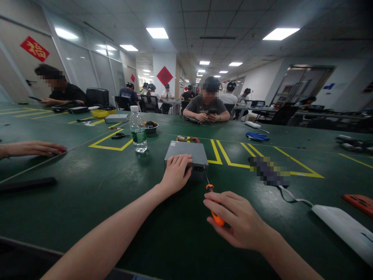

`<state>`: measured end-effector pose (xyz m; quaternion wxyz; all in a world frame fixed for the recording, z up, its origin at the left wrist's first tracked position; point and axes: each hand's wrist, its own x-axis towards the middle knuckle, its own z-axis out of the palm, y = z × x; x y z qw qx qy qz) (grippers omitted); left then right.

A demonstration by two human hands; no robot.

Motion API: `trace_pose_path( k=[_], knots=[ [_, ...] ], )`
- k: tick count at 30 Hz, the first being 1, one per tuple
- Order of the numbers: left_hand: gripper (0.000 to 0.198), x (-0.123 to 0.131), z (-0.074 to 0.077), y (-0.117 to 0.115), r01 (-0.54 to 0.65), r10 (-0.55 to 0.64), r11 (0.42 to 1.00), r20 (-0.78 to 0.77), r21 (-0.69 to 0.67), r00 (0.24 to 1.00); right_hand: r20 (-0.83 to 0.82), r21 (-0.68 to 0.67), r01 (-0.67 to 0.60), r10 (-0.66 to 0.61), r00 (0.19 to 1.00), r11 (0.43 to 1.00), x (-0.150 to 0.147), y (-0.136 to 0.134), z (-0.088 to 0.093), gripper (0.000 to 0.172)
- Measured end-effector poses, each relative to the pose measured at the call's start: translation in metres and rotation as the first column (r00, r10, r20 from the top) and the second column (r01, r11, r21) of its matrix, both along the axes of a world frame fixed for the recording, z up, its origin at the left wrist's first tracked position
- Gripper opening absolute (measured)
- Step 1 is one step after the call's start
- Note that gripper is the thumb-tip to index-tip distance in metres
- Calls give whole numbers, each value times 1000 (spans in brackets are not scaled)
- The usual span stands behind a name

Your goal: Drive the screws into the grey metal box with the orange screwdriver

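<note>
The person's left hand [176, 173] lies over the top of a grey metal box [188, 151], its fingers loosely curved and not closed around it. The right hand [240, 219] grasps the orange handle of a screwdriver [217, 218], whose thin shaft points up to the right corner of the box's front face. The box sits on a dark green tabletop [116, 190], in from the near edge and about midway between left and right. Toward the tabletop's near right corner are a white, flat device [342, 225] with a pale cable and an orange phone-like object [359, 204]. At the left side, a black bar [29, 184] lies nearer than another person's hand [40, 148], which rests on the surface. Bundled wires [188, 139] show behind the box. To its left stands an upright clear bottle [138, 134] with a green label. Blue gloves [257, 136] lie farther off, to the right. At the far edge, a seated person [206, 105] holds a phone.
</note>
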<state>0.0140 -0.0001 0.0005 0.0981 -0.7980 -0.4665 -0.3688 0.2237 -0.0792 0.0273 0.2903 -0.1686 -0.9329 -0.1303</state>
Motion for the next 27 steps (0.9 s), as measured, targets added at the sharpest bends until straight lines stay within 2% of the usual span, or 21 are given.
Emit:
trace_pose_path(
  k=[6,12,14,18,21,24,27],
  knots=[
    [19,-1,0,0,2,-2,1000,1,-5,1000,1,163,76,-78,997,984,-6,-3,-2,19],
    [19,-1,0,0,6,-6,1000,-2,-3,1000,18,346,96,-108,994,933,-4,-3,-3,23],
    [19,0,0,0,5,-5,1000,0,0,1000,-2,383,112,-120,993,917,-3,-3,-4,19],
    [20,0,-1,1,2,-2,1000,3,2,1000,-78,310,177,-161,984,934,-5,-3,-8,7],
    [19,0,-1,1,2,-2,1000,2,1,1000,-79,252,168,-153,985,953,-7,-4,-12,15],
    [19,0,-1,1,-4,4,1000,4,-2,1000,-93,280,170,-150,984,945,-8,-3,-14,19],
    [18,0,0,1,-5,5,1000,1,-10,1000,-115,355,220,-191,975,909,-7,-3,-13,17]
  ],
)
